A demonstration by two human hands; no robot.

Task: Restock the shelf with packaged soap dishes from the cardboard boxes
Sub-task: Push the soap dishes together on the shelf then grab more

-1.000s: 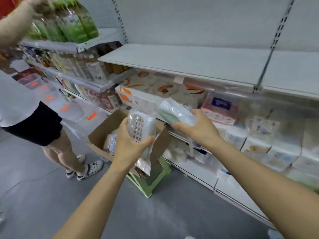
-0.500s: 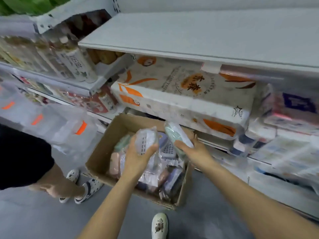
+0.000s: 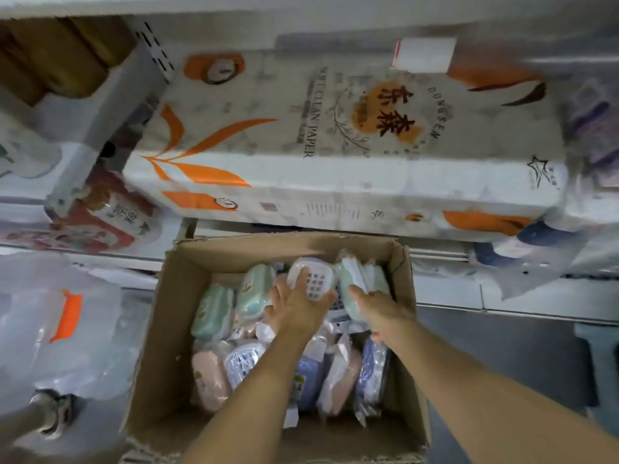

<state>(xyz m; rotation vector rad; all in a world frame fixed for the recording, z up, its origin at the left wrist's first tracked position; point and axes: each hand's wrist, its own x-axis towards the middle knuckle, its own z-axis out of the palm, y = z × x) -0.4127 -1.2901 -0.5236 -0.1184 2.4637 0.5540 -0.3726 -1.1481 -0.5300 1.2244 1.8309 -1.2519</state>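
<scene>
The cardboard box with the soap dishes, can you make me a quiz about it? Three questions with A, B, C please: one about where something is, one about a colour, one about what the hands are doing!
1. Where is the big toilet paper pack?
A. on the shelf behind the cardboard box
B. inside the box
C. on the floor

2. What colour is the packaged soap dish in the right hand?
A. red
B. pale green
C. black

3. What is the left hand doing?
A. hanging empty
B. holding a white soap dish
C. tearing the box

Answers: 1 A, it lies on the shelf beyond the box's far wall. 2 B, mint plastic shows above the fingers. 3 B, its fingers wrap the white dish.
</scene>
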